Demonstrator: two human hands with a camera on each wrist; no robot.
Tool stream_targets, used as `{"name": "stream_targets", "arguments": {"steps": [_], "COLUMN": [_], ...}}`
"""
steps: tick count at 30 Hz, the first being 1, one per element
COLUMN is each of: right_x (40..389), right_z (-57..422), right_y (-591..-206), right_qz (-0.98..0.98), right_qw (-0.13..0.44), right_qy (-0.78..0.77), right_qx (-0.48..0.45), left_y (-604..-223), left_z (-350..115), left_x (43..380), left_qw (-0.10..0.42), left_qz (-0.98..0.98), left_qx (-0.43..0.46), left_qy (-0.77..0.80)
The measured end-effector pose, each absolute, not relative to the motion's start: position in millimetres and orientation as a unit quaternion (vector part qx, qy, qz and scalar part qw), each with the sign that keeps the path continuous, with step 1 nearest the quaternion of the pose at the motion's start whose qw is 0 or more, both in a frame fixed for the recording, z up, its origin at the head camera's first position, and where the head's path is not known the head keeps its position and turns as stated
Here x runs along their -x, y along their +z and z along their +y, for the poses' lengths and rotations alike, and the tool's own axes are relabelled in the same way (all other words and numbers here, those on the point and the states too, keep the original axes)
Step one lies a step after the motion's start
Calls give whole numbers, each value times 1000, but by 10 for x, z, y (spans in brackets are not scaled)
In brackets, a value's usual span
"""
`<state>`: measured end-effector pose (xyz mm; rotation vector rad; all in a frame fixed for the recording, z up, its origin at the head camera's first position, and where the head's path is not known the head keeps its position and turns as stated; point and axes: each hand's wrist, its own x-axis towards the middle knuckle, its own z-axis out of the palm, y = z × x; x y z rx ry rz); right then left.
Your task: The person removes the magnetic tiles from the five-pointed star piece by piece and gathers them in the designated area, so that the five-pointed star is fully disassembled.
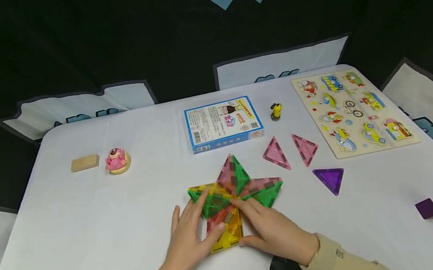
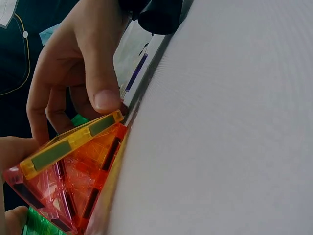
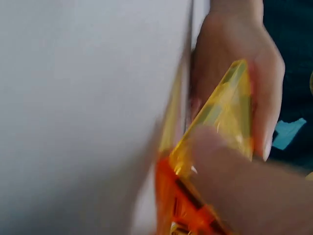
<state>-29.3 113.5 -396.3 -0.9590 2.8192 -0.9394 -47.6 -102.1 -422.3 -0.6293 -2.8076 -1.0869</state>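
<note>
A star of translucent magnetic tiles (image 1: pixel 234 194) in green, yellow, pink and red sits on the white-covered table (image 1: pixel 128 224), directly between the two hands. With twelve o'clock pointing away from the person, the left hand (image 1: pixel 192 235) comes in from seven o'clock, fingers spread, its index finger lying along a green tile (image 1: pixel 214 207) at the star's nine o'clock point and its thumb on a yellow tile (image 1: pixel 233 236) near six. The right hand (image 1: pixel 276 229) reaches from four o'clock, fingers slightly bent, the index near the star's middle and the thumb at the yellow tile's outer corner; I cannot tell whether it pinches or only touches. In the left wrist view that yellow tile slants at an angle to a red tile (image 2: pixel 103 174).

Around the star, a blue-edged box (image 1: pixel 224 124) lies at twelve o'clock, a small yellow figure (image 1: pixel 276 111) at one, two pink triangular tiles (image 1: pixel 276 155) and a vehicle puzzle board (image 1: pixel 349 114) near two, a purple triangular tile (image 1: pixel 330 180) at three, a dark purple piece (image 1: pixel 427 209) farther out just past three, and a pink figurine (image 1: pixel 116 160) beside a wooden block (image 1: pixel 85 163) around ten.
</note>
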Motion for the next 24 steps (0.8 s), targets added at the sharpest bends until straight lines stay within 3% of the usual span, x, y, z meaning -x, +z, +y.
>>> {"name": "stream_targets", "arguments": {"steps": [7, 13, 19, 24], "right_x": [278, 270, 326, 416], "right_z": [1053, 1150, 1633, 2169], "right_y": [-3987, -4009, -3899, -3841], "right_qz": [907, 871, 789, 861], "right_qw": [-20, 28, 59, 31], "right_qy": [-279, -390, -559, -493], "right_qx": [315, 296, 248, 125], "left_y": [-4239, -4247, -4253, -4255], "left_z": [-1042, -1039, -1024, -1010], "left_x": [422, 433, 452, 484], "left_qw": [42, 42, 44, 50], "left_qz": [-917, -917, -916, -916], "left_qx": [184, 190, 193, 197], "left_qy": [-352, -349, -349, -346]}}
